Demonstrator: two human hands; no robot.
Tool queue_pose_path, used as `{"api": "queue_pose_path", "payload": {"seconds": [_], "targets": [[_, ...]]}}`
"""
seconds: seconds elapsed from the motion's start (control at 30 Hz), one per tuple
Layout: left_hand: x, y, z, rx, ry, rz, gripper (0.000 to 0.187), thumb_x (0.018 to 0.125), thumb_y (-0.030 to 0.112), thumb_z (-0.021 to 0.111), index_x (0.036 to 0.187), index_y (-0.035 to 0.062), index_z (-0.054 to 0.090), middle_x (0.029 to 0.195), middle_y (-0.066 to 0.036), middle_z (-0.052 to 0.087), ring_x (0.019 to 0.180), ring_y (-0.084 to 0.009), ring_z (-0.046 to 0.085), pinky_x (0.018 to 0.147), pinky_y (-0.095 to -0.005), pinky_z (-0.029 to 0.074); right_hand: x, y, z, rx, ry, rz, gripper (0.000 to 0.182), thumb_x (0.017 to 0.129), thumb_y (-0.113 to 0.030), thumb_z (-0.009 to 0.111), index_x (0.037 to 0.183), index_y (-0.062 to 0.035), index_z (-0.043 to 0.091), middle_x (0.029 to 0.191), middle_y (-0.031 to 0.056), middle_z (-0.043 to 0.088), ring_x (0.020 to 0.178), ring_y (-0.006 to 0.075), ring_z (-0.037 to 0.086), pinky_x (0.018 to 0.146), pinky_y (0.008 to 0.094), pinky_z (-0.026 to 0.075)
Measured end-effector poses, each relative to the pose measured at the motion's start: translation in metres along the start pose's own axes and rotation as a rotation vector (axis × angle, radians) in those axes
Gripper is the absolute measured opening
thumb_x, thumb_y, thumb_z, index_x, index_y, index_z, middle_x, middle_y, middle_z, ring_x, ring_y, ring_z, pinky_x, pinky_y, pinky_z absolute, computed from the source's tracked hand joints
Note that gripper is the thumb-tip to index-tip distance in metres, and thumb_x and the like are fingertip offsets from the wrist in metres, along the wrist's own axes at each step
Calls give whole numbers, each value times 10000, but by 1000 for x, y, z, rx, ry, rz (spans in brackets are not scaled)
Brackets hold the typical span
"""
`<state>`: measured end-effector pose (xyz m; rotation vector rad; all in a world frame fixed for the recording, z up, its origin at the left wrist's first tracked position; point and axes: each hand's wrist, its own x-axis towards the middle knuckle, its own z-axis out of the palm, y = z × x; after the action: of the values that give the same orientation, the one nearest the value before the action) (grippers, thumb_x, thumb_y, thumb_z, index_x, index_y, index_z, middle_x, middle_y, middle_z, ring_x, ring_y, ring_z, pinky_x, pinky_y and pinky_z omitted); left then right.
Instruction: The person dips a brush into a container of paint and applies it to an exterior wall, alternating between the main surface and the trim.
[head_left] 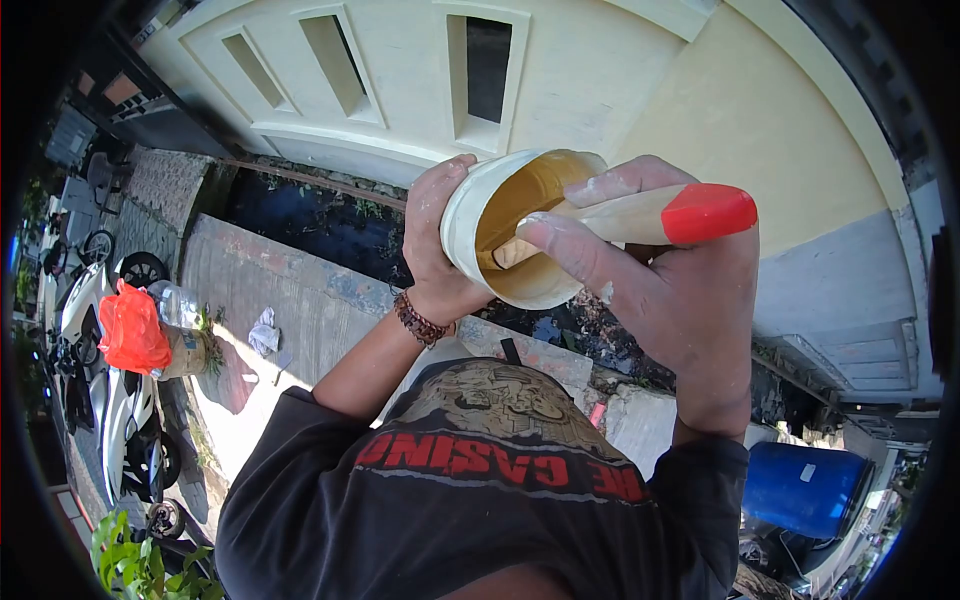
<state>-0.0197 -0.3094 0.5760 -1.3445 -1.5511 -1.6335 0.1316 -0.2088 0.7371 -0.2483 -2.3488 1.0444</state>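
A white paint bucket (462, 222) is tilted in front of my chest, its mouth turned to the right. My left hand (432, 225) is wrapped round its outer side, with a beaded bracelet (420, 320) on the wrist. Inside, the bucket is coated in yellowish paint (518, 200). My right hand (660, 270), spotted with pale paint, grips the wooden handle of a paintbrush (635, 215) with a red end. The brush's lower part reaches into the bucket; its bristles are hidden.
Ahead stands a cream wall (590, 90) with narrow openings. A dark water ditch (310, 225) runs along its foot, beside a concrete slab (250, 260). Motorcycles (120, 430) and a red plastic bag (135, 328) are at left; a blue barrel (805, 488) is at right.
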Motion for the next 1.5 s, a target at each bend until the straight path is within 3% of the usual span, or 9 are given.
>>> {"api": "queue_pose_path", "payload": {"seconds": [0.2,0.3,0.6,0.7,0.77,0.9,1.07,1.17,1.5], "targets": [[2,4,0,-39,-10,-93,929,592,247,930,1344,16,436,1267,-200,563,1163,-339,569,1015,-429,448,9,4,-12,67,23,-215,213,755,-36,792,936,7,688,778,60,690,665,95,649,588,217,501],[3,3,-1,5,-41,-73,928,591,239,928,1348,19,436,1270,-205,565,1168,-345,568,1016,-429,449,11,0,-20,148,-50,-83,222,750,-25,799,936,14,685,813,71,698,664,92,648,584,214,499],[7,-7,-9,-18,-227,-84,940,587,249,931,1355,19,440,1266,-213,571,1161,-353,575,1002,-437,461,43,7,-36,-83,-453,-304,258,714,-29,821,938,-13,693,886,104,733,779,196,726,656,279,574],[6,-3,-10,65,-223,-39,1114,556,371,955,1402,40,310,1327,-150,498,1215,-262,535,1046,-392,415,44,9,-32,-102,-477,-508,282,682,0,813,936,-2,689,888,104,732,805,204,728,685,266,576],[7,-1,-5,-43,-44,-22,936,569,247,938,1341,19,461,1260,-204,574,1157,-347,580,995,-430,466,41,8,-33,-59,-444,-487,259,675,20,790,917,-8,702,896,113,732,796,230,725,688,287,583],[-3,2,-9,-69,-49,-101,949,543,199,933,1344,16,459,1256,-186,578,1155,-329,586,999,-412,464,19,0,-30,110,-275,-349,215,669,10,769,878,-10,727,907,146,726,788,255,714,674,318,589],[-8,8,-16,-342,-239,-514,962,521,138,896,1360,7,443,1250,-152,584,1162,-262,591,1018,-376,451,3,5,-23,-114,-85,-397,180,645,-35,773,823,-50,754,919,107,723,776,231,697,672,306,576],[-3,11,-20,-379,-333,-512,976,521,143,899,1373,14,441,1272,-144,581,1177,-250,585,1027,-370,444,4,17,-29,-227,-173,-636,429,600,-194,803,993,-39,724,1005,146,669,809,300,689,657,343,559],[13,14,-21,-391,-486,-542,1024,527,215,948,1382,1,427,1300,-108,561,1197,-208,548,1040,-358,416,-3,30,-30,-326,-76,-698,474,593,-239,801,1014,-36,720,993,157,670,781,307,676,657,364,561]]}}
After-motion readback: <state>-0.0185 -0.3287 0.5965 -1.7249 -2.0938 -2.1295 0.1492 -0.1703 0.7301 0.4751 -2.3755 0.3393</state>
